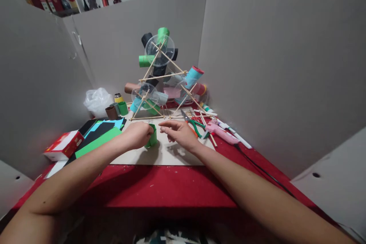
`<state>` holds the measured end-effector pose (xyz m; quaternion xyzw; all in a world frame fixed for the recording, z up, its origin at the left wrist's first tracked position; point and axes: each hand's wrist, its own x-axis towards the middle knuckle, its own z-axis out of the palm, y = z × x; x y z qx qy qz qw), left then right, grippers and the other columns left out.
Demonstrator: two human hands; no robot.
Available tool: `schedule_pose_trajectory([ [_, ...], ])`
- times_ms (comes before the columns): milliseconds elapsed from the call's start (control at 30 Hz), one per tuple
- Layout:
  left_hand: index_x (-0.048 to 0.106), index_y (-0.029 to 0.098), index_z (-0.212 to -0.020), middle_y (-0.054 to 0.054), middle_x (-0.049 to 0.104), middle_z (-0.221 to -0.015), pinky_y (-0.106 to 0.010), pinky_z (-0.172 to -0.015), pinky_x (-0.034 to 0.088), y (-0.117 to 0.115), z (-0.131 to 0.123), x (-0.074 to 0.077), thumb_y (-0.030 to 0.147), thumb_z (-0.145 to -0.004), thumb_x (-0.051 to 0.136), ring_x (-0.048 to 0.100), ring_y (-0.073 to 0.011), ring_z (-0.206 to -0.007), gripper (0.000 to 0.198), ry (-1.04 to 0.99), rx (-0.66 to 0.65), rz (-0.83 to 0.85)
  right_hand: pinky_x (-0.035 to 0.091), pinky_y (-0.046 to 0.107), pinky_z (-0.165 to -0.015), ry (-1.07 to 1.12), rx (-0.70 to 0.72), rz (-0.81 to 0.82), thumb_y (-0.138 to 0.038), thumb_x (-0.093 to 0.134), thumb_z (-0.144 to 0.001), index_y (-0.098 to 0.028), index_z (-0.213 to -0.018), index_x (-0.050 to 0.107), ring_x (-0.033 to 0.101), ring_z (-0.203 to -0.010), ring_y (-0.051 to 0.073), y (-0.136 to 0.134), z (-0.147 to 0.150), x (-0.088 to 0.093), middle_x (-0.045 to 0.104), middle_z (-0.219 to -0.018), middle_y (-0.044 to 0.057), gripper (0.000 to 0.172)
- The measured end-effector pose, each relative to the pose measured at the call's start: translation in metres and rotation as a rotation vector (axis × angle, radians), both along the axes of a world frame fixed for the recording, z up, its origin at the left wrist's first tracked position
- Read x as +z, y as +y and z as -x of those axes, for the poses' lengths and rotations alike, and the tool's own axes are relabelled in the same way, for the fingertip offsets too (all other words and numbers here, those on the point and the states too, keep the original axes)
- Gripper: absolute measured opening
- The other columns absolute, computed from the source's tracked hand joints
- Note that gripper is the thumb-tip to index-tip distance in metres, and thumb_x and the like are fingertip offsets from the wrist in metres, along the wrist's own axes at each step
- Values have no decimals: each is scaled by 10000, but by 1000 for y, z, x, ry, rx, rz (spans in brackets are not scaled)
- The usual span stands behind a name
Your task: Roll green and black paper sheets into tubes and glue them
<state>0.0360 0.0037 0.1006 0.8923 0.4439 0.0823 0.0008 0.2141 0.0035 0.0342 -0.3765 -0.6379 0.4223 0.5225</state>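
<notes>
My left hand (139,135) is closed on the rim of a short green paper tube (153,140), its fingers bent over the upper left side. The tube stands upright on a pale board (126,159). Just to the right, my right hand (178,132) hovers with its fingers stretched towards the tube, apart from it, and nothing shows in it. Behind both hands rises a wooden stick frame (163,77) bearing clear plastic discs (160,50) with coloured paper tubes around them. Scissors with green handles (197,126) lie beyond my right hand.
Coloured paper sheets (98,143) and a red and white box (64,145) lie at the left. Behind them are a plastic bag (98,101) and a brown paper tube (111,113). A pink glue gun (223,132) with a black cord lies right. Grey walls (274,65) enclose the red-covered table (160,187).
</notes>
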Motion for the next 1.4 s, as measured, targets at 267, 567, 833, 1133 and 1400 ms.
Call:
schedule_pose_trajectory([
  [267, 686, 205, -676, -31, 659, -624, -254, -539, 297, 3, 4, -6, 77, -648, 589, 584, -189, -601, 163, -73, -4, 51, 380, 200, -425, -292, 148, -47, -227, 634, -755, -177, -1051, 709, 496, -373, 94, -1, 7, -2, 608, -496, -45, 309],
  [567, 604, 207, -771, -26, 614, -644, -275, -537, 239, 7, 16, -13, 115, -697, 609, 533, -195, -565, 118, -133, -27, 43, 356, 180, -418, -501, 191, -84, -133, 612, -755, -196, -870, 726, 524, -380, 84, 12, 13, 15, 603, -509, -48, 174],
  [833, 568, 206, -784, -37, 629, -698, -276, -526, 219, 11, 21, -14, 174, -752, 567, 523, -178, -577, 46, -115, -36, 52, 356, 165, -343, -584, 295, 14, -123, 594, -750, -160, -770, 723, 510, -343, 78, 25, 21, 28, 607, -494, -33, 136],
  [1133, 573, 185, -867, -33, 681, -796, -243, -582, 337, 14, 30, -17, 170, -739, 619, 590, -168, -681, 137, -195, -113, 126, 379, 161, -354, -572, 361, 103, -129, 597, -758, -137, -725, 711, 517, -368, 69, 28, 23, 28, 602, -504, -32, 119],
  [1400, 562, 158, -1034, -88, 692, -1003, -238, -596, 457, 27, 54, -40, 212, -802, 588, 612, -124, -680, 239, -878, -108, 185, 373, 183, -360, -547, 340, 128, -211, 639, -769, -146, -702, 694, 512, -365, 75, 27, 24, 25, 604, -508, -23, 109],
])
